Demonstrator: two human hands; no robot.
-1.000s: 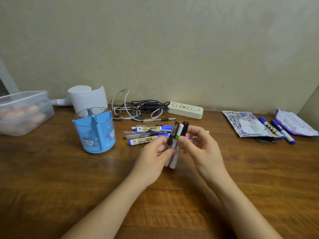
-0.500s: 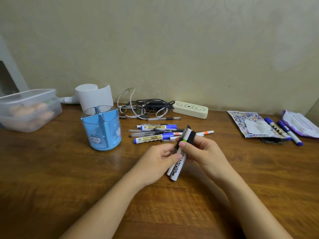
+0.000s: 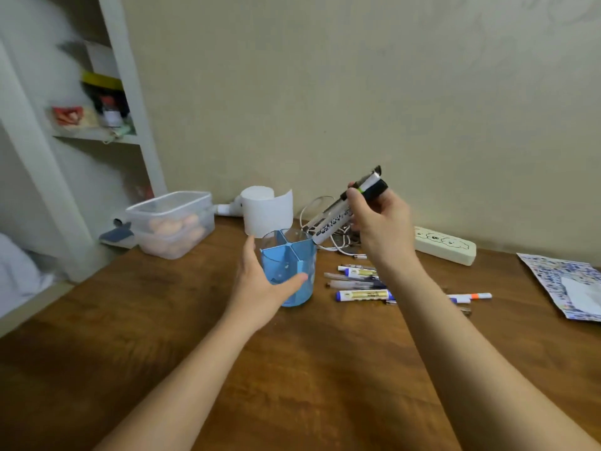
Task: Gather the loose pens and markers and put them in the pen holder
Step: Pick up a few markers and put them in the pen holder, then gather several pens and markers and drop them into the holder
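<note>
The bundle of markers (image 3: pixel 344 211) has been lifted off the table, now pinched in the right hand (image 3: pixel 379 222), tilted tips-down-left just above the pen holder (image 3: pixel 289 266), which is cupped by the left hand (image 3: pixel 260 284).

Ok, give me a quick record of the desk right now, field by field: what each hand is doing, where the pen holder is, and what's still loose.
left hand: cupped around the blue pen holder, steadying it
right hand: grips a bundle of markers, tilted, lower tips at the holder's rim
pen holder: upright on the wooden desk, compartments look empty
loose pens: several lying right of the holder
behind: paper roll, power strip, plastic box
</note>
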